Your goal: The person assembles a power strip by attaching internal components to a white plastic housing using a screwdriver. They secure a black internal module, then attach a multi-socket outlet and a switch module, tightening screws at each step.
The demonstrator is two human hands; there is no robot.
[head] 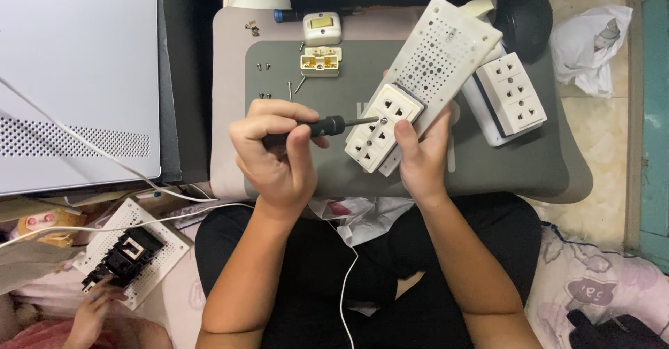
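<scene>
Screwdriver tip on a socket screw

The left hand [275, 150] grips a black-handled screwdriver [327, 126]; the right hand [421, 150] clasps a cream plastic socket block [383, 129] on a white perforated board [439, 49].

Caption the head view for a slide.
Left hand drives a screwdriver into a socket plate steadied by the right hand.

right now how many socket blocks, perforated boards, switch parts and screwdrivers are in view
socket blocks: 2, one held by the right hand, one lying on the grey lap desk
perforated boards: 2, one under the held block, one at lower left
switch parts: 2
screwdrivers: 1 in the left hand
total: 7
</scene>
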